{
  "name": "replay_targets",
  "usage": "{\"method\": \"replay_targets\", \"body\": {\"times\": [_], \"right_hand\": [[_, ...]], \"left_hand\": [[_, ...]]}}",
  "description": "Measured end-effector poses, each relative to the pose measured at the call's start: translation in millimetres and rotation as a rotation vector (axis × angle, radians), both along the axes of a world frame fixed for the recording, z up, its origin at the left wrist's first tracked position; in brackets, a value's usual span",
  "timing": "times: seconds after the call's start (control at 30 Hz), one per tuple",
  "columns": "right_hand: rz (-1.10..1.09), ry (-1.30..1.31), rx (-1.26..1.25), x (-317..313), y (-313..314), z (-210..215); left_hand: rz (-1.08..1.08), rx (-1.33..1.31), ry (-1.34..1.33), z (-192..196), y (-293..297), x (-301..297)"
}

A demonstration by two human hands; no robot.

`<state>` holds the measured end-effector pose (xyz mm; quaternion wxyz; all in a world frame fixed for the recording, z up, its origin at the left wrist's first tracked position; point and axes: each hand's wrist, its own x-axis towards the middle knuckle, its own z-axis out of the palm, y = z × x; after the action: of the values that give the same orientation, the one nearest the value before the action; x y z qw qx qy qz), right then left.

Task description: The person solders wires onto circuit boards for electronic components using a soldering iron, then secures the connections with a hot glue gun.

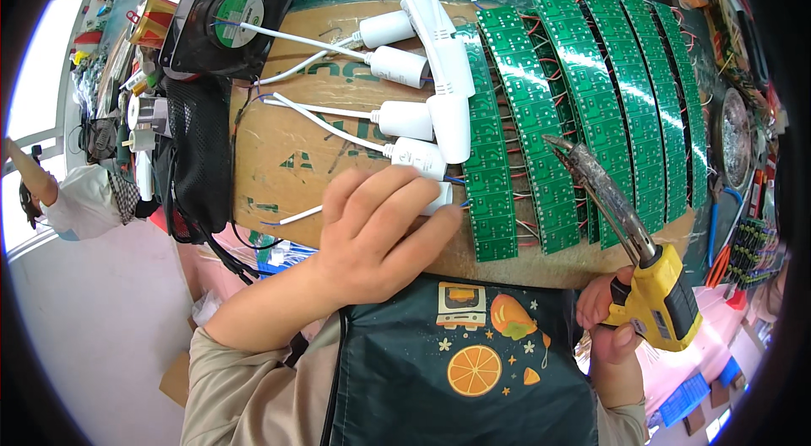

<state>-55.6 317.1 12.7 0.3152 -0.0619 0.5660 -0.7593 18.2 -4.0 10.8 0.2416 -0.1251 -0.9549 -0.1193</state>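
Note:
My left hand (376, 235) curls its fingers over a white cylindrical plastic housing (438, 199) beside the nearest green circuit board strip (492, 222). Blue wire ends show between that housing and the strip. Part of the housing is hidden under my fingers. My right hand (604, 311) grips a yellow soldering gun (663, 294) by its handle. Its metal tip points up and left, over the strips. Several more white housings with white cables (405, 118) lie in a column left of the boards.
A brown board (291, 167) lies under the work. At its far left stands a black fan (232, 11), with a black mesh bag (198, 146) below. More cables cross the far edge. Blue-handled pliers (714, 201) and a round metal dish (737, 129) sit at right. Another person (80, 201) is at far left.

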Motion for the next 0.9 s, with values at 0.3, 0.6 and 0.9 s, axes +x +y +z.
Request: {"method": "replay_targets", "body": {"times": [0.3, 0.6, 0.9], "right_hand": [[-0.007, 0.063, -0.052, -6, -8, -5], [0.004, -0.016, -0.129, -7, -6, -8], [-0.045, -0.041, -0.202, -2, -3, -21]], "left_hand": [[0.096, 0.107, -0.158, 5, -23, 12], [-0.16, -0.357, 0.075, 59, -14, -26], [-0.342, -0.111, -0.124, 59, -27, -101]]}}
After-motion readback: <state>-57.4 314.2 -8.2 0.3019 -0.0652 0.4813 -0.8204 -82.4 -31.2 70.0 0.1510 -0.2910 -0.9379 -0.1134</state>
